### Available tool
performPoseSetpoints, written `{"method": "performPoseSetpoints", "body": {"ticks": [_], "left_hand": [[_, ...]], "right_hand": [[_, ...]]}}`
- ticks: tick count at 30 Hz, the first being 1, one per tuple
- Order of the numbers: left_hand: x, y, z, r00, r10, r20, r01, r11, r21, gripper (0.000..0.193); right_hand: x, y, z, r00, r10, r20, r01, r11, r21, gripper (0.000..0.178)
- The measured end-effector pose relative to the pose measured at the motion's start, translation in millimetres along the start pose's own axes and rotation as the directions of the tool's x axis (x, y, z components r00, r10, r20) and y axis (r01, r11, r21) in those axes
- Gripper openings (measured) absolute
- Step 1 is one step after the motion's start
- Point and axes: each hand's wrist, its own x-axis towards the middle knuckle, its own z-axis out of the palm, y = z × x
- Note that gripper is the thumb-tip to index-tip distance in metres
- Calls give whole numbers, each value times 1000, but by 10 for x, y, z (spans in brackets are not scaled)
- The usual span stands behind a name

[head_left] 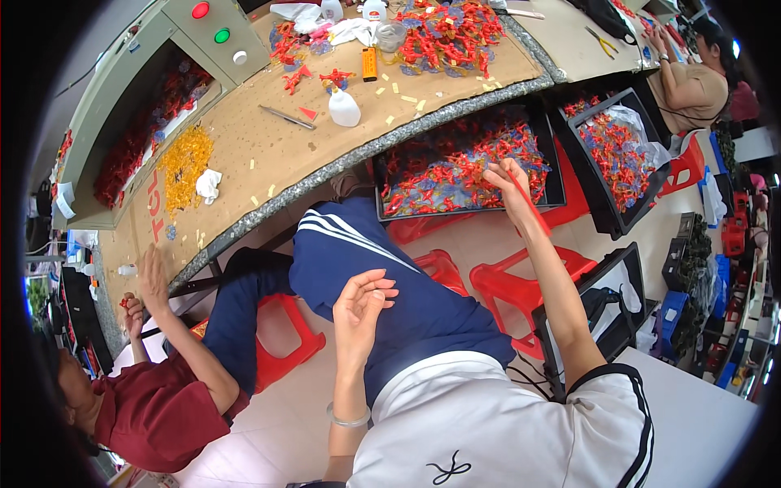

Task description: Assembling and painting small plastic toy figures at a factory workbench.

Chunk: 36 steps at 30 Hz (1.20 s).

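My left hand (362, 307) hovers above my lap, its fingers loosely curled and slightly apart, and nothing shows in it. A pale bangle (348, 418) circles that wrist. My right hand (511, 185) is raised at the near right side of a black crate (556, 183), with its fingers bent together; whatever they may hold is too small to make out. Small red plastic figures (455, 167) with blue and yellow translucent bits fill the crate. A narrow red strip (533, 210) shows along my right wrist; I cannot tell what it belongs to.
The bench (268, 154) carries a figure heap (447, 37), a white bottle (344, 107), tweezers (286, 117) and yellow pieces (185, 163) beside a grey machine (98, 163). Another crate (618, 220) and red stools (521, 276) stand right. A co-worker (154, 390) sits left, another (691, 85) far right.
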Motion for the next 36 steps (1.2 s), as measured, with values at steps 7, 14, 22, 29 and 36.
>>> {"method": "performPoseSetpoints", "body": {"ticks": [7, 14, 22, 29, 36], "left_hand": [[32, 37, 128, 992, 126, 27, -122, 985, -121, 58], [66, -8, 278, 955, 296, 25, -288, 942, -176, 45], [3, 100, 228, 969, 233, -75, -245, 914, -323, 34], [18, 230, 68, 949, 220, -227, -293, 881, -371, 36], [-16, 220, -229, 952, 167, -255, -235, 936, -263, 30]], "right_hand": [[-695, -776, 849, 929, 201, 310, -316, 867, 384, 33], [-1565, -919, 1619, 849, 328, 415, -508, 722, 469, 36], [-1721, -832, 1792, 786, 440, 434, -608, 675, 417, 30], [-1190, -1066, 1505, 902, 150, 405, -186, 981, 51, 37], [-62, -1725, 1278, 915, -330, 231, 388, 877, -284, 34]]}}
